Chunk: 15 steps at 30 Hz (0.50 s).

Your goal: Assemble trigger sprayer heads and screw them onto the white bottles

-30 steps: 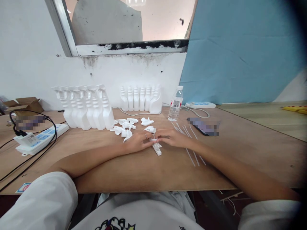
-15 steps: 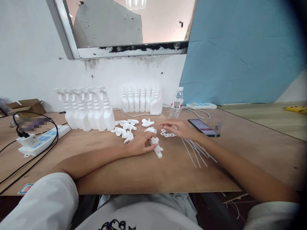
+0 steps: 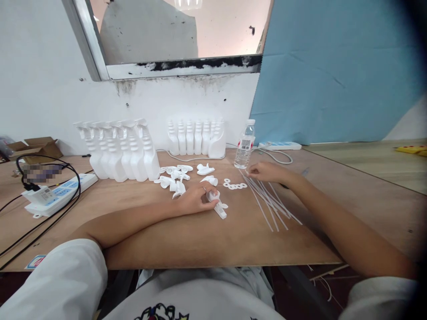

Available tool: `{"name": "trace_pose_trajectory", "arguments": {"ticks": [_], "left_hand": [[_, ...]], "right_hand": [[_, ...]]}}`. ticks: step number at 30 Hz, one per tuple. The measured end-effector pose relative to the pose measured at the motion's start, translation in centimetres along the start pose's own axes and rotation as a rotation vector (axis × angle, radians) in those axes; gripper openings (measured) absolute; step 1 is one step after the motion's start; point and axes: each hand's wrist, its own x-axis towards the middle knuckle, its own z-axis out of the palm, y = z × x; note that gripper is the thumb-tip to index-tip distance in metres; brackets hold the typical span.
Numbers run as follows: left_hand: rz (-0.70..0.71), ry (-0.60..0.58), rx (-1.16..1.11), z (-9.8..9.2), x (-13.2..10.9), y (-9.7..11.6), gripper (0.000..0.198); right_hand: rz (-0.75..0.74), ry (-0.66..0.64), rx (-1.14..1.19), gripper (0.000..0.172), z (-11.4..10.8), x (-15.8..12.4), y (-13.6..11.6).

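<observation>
My left hand (image 3: 196, 198) is closed around a white spray trigger head (image 3: 219, 210), which rests low over the table. Beside that hand lies another trigger head (image 3: 210, 180), with a loose group of more (image 3: 176, 172) further left. My right hand (image 3: 267, 172) is at the upper ends of several thin white tubes (image 3: 271, 202), fingers bent and close together. Whatever is between its fingertips is hidden. Small white ring washers (image 3: 235, 186) lie between my two hands.
White spray bottles with trigger heads (image 3: 123, 155) stand in rows at left, and bottles without them (image 3: 196, 138) at the back. A water bottle (image 3: 245, 146) stands behind my right hand. Power strips (image 3: 63, 191) and black cables lie left; a cardboard box (image 3: 38, 149) sits beyond.
My right hand has moved right, from above the ring washers to the tubes' upper ends, and its fingers have drawn together. The phone is now out of sight. My left hand keeps its hold.
</observation>
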Motion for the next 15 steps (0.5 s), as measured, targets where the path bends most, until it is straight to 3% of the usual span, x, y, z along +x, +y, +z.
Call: {"name": "trace_pose_trajectory", "arguments": {"ticks": [7, 11, 15], "left_hand": [[-0.048, -0.003, 0.004, -0.06, -0.12, 0.32, 0.024], [-0.023, -0.01, -0.001, -0.07, -0.12, 0.27, 0.021], [-0.022, -0.006, -0.01, -0.1, -0.05, 0.34, 0.017]], "right_hand": [[0.149, -0.281, 0.093, 0.03, 0.45, -0.4, -0.3], [0.195, -0.29, 0.108, 0.023, 0.33, -0.54, -0.7], [0.227, -0.293, 0.077, 0.03, 0.13, -0.62, -1.01]]}}
